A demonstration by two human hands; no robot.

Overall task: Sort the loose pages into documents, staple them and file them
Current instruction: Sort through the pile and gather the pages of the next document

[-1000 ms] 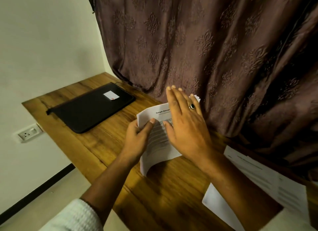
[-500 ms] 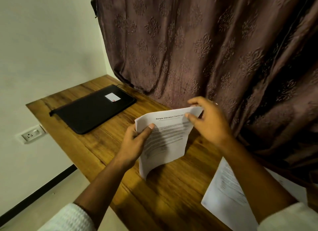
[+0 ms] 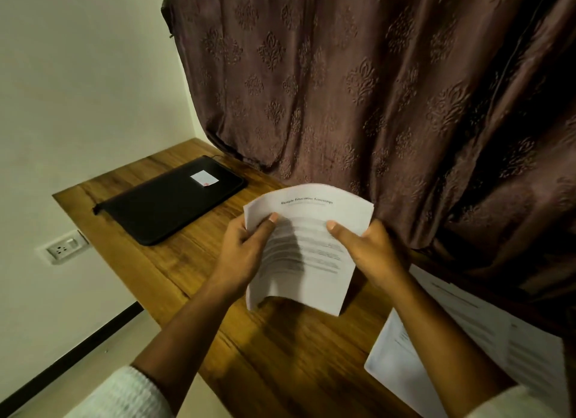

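Wooden desk (image 3: 280,355) — curtain (image 3: 374,90) behind, folder (image 3: 168,202), pages (image 3: 305,255) held.

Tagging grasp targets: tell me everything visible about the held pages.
The pages are a thin white printed sheaf, apparently headed "Sample Education Transcript" over blurred text lines. They're held over the desk, facing the camera, top bowed, bottom edge curling. The left hand pinches the left edge, the right hand the right edge, thumbs on front.

Wooden surface (image 3: 280,361). Black folder (image 3: 168,205) flat at far left. Loose pages (image 3: 523,355) spread at near right, well apart from folder.
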